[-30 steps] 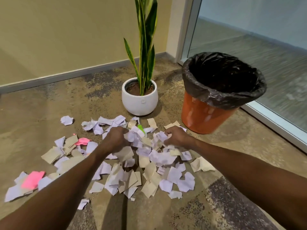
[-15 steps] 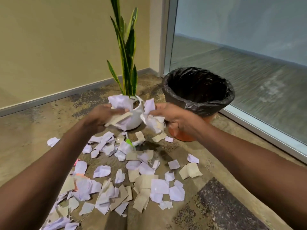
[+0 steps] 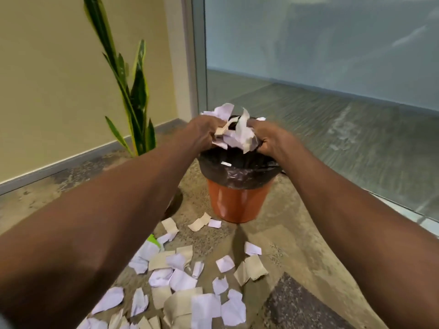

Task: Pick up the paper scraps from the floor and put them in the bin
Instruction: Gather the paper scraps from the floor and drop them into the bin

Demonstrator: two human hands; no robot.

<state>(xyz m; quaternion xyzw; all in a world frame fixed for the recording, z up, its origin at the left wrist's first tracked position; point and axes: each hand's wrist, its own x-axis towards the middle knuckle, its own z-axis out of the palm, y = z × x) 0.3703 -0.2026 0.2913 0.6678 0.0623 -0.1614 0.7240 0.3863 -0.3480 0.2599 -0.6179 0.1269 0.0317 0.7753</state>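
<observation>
Above the bin (image 3: 237, 200), both hands (left (image 3: 204, 134), right (image 3: 270, 141)) clutch a bundle of scraps (image 3: 234, 136); more scraps (image 3: 183, 276) lie before it.

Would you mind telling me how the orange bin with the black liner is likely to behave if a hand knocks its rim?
The bin narrows toward its base, so it may tip rather than slide. It looks like thin plastic with little inside, probably light. The liner looks loose and crinkled, so it would likely give under the right hand.
</observation>
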